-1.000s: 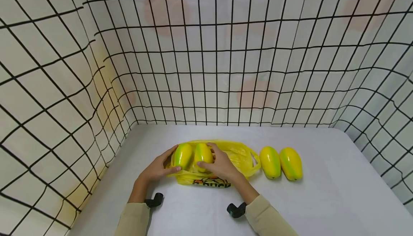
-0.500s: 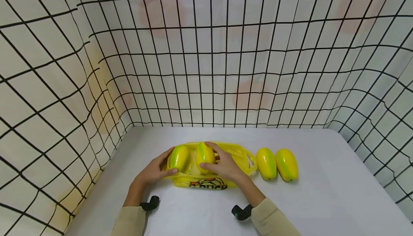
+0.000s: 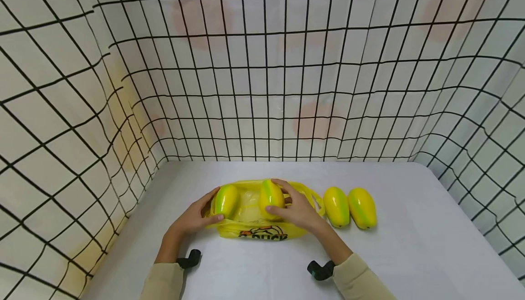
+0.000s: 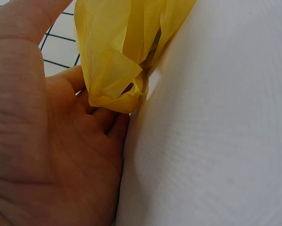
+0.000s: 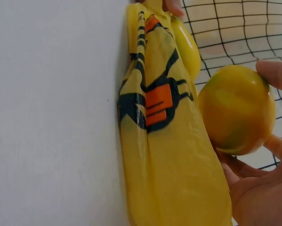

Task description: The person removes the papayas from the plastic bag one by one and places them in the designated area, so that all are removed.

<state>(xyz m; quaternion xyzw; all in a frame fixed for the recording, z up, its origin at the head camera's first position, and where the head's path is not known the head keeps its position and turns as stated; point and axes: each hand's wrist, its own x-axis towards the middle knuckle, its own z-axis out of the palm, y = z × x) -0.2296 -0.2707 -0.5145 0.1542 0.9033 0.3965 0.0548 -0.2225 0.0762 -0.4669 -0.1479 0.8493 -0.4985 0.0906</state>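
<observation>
A yellow plastic bag [image 3: 246, 199] with a printed duck design lies on its side on the table, its mouth spread open. My left hand [image 3: 197, 213] grips the bag's left end, thumb at the front rim and fingers behind. In the left wrist view, the crumpled bag end [image 4: 112, 70] sits between the thumb and fingers. One glossy yellow-green papaya [image 3: 227, 200] lies inside the bag beside that hand. With thumb and fingers, my right hand [image 3: 299, 209] holds a second papaya [image 5: 237, 110] over the bag's right half. The bag's printed side [image 5: 164, 127] faces the right wrist camera.
Two more papayas [image 3: 336, 206] [image 3: 362, 208] lie side by side on the white table [image 3: 410, 245], just right of the bag handle. Black grid netting [image 3: 283, 81] over pale sheets encloses the back and both sides.
My right hand has shifted right with its papaya, widening the gap to the papaya on the left. My left hand stays at the bag's left end. The head view has turned slightly.
</observation>
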